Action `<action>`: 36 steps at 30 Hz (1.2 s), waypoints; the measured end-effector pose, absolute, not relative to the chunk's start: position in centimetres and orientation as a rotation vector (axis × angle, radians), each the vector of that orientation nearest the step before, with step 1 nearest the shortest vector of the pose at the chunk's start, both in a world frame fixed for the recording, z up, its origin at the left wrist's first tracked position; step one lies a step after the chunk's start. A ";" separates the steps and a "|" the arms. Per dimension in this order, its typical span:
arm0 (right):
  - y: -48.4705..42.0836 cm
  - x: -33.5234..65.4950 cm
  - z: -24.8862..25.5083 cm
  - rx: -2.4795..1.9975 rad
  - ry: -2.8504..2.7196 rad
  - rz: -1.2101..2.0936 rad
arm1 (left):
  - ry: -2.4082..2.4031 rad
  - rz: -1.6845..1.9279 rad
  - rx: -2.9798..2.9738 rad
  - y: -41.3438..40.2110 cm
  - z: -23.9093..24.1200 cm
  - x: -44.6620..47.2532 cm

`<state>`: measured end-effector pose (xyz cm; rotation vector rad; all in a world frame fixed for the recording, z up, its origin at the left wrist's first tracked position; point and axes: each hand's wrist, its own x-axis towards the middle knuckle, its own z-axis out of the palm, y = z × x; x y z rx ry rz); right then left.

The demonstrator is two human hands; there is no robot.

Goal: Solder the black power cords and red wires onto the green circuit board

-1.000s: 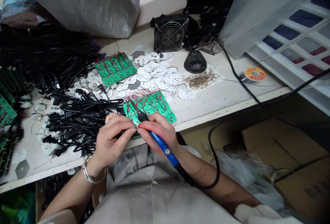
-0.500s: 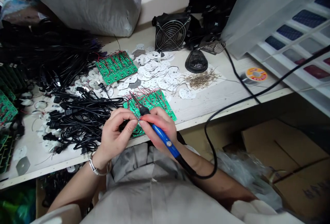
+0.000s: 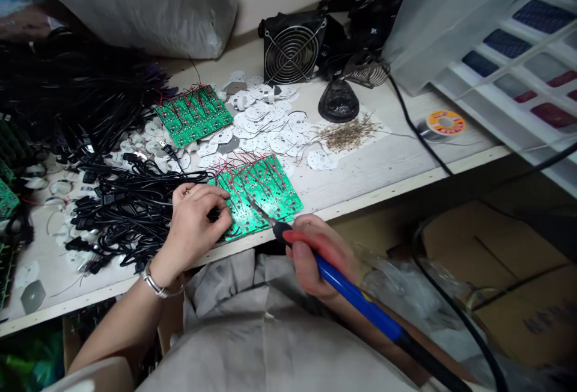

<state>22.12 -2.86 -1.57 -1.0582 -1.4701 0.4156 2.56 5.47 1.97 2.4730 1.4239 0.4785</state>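
A blue soldering iron (image 3: 347, 290) is gripped in my right hand (image 3: 322, 254), its metal tip slanting up-left over the near green circuit board (image 3: 265, 193). Red wires run along the far side of that board. My left hand (image 3: 196, 220) rests at the board's left edge, thumb and fingers bent together. What those fingers pinch, if anything, I cannot make out. Bundled black cables (image 3: 130, 199) with plugs lie just left of this hand. Farther back, a second green board (image 3: 193, 116) with red wires sits among white plastic discs (image 3: 265, 121).
Behind stand a small fan (image 3: 293, 49) with a wire guard and a dark soldering iron stand (image 3: 340, 100). Brown debris (image 3: 349, 133) lies on white paper. A solder spool (image 3: 444, 124) is near the right edge, below plastic drawers (image 3: 509, 67). A cardboard box (image 3: 496, 254) is underneath.
My hands were together above the board's front edge and have separated. The right moved right and down, bringing the iron's tip over the board; the left shifted slightly left onto its edge.
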 end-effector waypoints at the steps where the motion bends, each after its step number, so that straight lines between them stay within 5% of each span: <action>1: -3.0 22.1 -1.6 -1.070 -1.466 0.426 | 1.436 0.474 2.466 5.5 1.9 2.7; 23: -1.1 19.9 -2.1 -0.910 -1.587 0.166 | 1.450 0.483 2.482 5.9 1.7 2.8; 36: -2.2 20.6 -1.6 -1.042 -1.463 0.302 | 1.429 0.473 2.493 5.9 1.7 2.7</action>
